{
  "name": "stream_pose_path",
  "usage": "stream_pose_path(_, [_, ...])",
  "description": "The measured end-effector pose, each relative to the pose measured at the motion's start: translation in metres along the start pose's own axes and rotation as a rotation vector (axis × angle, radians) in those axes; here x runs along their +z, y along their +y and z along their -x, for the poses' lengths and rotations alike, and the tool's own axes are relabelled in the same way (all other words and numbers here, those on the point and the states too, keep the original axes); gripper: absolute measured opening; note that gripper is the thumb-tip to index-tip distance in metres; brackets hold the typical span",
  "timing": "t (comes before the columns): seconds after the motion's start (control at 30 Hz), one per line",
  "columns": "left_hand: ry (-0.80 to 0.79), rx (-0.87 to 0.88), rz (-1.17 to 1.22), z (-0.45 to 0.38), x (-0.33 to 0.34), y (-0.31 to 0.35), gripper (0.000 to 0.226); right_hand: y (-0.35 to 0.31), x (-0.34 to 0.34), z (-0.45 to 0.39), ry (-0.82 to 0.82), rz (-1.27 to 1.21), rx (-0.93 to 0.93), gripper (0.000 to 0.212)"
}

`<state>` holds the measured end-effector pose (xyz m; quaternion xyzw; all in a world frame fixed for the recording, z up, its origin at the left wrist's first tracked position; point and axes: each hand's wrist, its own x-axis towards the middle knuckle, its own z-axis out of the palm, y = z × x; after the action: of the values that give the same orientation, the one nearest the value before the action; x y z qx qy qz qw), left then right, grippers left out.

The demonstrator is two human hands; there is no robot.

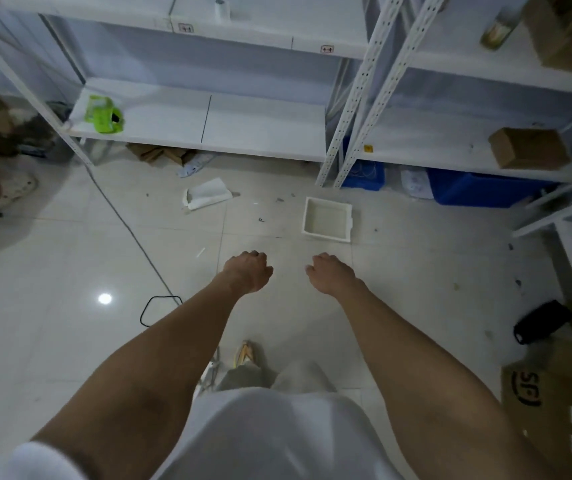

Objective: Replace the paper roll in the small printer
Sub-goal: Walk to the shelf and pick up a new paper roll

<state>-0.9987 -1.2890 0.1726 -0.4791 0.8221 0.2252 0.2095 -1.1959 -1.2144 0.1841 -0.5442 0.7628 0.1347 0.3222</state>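
Head view showed left hand (248, 271) and right hand (331, 274) loosely curled, holding nothing; no printer appeared, though its paper roll would probably be light and crushable, best gripped by its ends.

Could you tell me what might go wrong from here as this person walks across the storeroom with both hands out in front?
1. A black cable trails across the tiled floor and loops just beside the left forearm; a foot could catch it.
2. The white tray and crumpled paper lie on the floor ahead and could be stepped on.
3. Both the left hand and right hand hold nothing, and no printer or paper roll is clearly visible, so time may go to searching.
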Motion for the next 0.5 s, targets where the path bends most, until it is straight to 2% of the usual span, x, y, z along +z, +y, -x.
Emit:
stream_pose_path(0.17, [0.006,0.016,0.051,-0.05,-0.033,0.011,0.046,-0.002,-0.036,-0.049,0.004,-0.013,-0.026,0.052])
stream_pose_path(0.33, [0.03,-0.058,0.17,-0.105,-0.07,0.01,0.051,0.004,-0.083,-0.106,-0.022,0.003,-0.063,0.056])
stream_pose_path(0.5, [0.056,-0.145,0.104,-0.145,-0.114,0.005,0.051,0.013,-0.126,-0.164,-0.014,-0.009,-0.094,0.056])
